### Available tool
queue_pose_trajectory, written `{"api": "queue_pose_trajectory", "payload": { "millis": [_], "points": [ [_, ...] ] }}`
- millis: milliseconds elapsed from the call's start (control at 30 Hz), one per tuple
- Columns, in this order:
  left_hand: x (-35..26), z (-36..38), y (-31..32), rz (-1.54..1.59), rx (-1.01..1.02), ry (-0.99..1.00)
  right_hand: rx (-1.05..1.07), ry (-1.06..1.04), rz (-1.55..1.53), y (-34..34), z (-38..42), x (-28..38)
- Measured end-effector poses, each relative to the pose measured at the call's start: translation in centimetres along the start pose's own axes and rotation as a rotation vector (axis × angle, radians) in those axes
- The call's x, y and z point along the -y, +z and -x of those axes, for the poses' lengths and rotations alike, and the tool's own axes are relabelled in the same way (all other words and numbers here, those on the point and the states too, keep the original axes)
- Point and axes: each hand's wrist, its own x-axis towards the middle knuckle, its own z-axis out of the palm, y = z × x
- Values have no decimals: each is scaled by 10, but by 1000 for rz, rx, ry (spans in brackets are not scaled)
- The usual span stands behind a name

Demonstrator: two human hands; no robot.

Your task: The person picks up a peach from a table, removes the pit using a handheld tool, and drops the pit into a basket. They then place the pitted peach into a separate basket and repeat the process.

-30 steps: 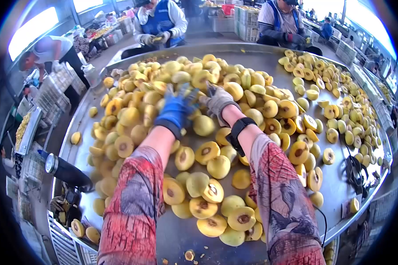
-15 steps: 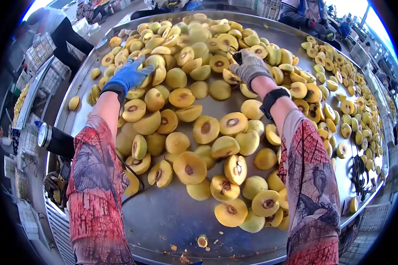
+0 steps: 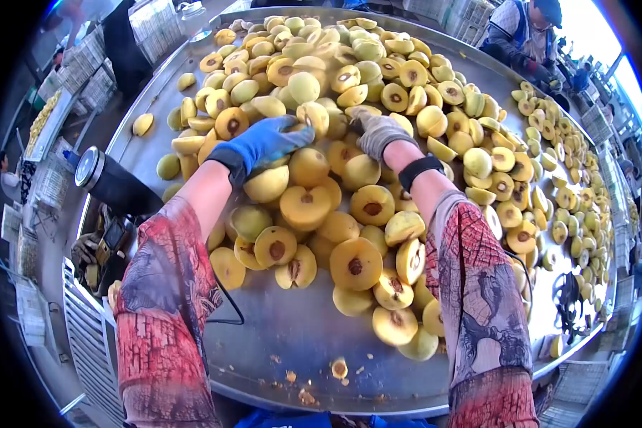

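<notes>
Halved fruit lies bunched more tightly between the forearms than half a second ago, and both hands have drawn in toward each other. It spreads in a deep heap over the metal table, many cut faces showing. Within it, the left hand, blue-gloved, is loosely open, its curved fingers against the fruit; the right hand, grey-gloved, is partly curled, and I cannot tell whether it grips a piece (the fingertips are lost among the halves). Handling pieces this loose probably calls for cupped palms and even pressure from both sides, low to the metal, so that cut edges don't bruise and halves don't ride up over one another. Beside the left sleeve, a black cable is worth keeping clear of. Farther left is a dark flask.
</notes>
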Motion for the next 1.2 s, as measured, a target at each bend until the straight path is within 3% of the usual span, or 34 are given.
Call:
{"api": "queue_pose_trajectory", "payload": {
  "millis": [133,167,233,333,367,433,533,667,833,933,1033,1100,1133,1200],
  "points": [
    [-12,58,0,-180,78,78,314,-26,63,-5,39,27],
    [-18,70,-1,-225,121,101,203,-84,81,8,47,27],
    [-21,101,-5,-220,208,262,293,-190,106,11,77,45],
    [-18,153,-4,-448,142,141,246,-155,-20,-5,139,76],
    [-20,171,-4,-548,98,119,366,-123,47,-12,150,89],
    [-5,193,-5,-581,95,259,394,-169,80,-6,175,90],
    [-12,217,1,-649,90,360,289,-254,78,-17,215,88],
    [-20,227,9,-714,20,388,258,-133,123,-69,262,87],
    [-29,233,16,-891,-239,373,205,12,191,-139,348,53],
    [-57,255,5,-632,-411,425,198,138,90,-145,410,50],
    [-66,284,-3,39,-361,329,106,171,-243,-96,467,52],
    [-60,313,-6,519,-190,225,63,196,-451,-48,494,66],
    [-55,330,-6,756,-103,169,142,293,-670,-21,500,71],
    [-45,366,11,1059,-173,24,303,445,-1108,3,500,97]
  ]
}}
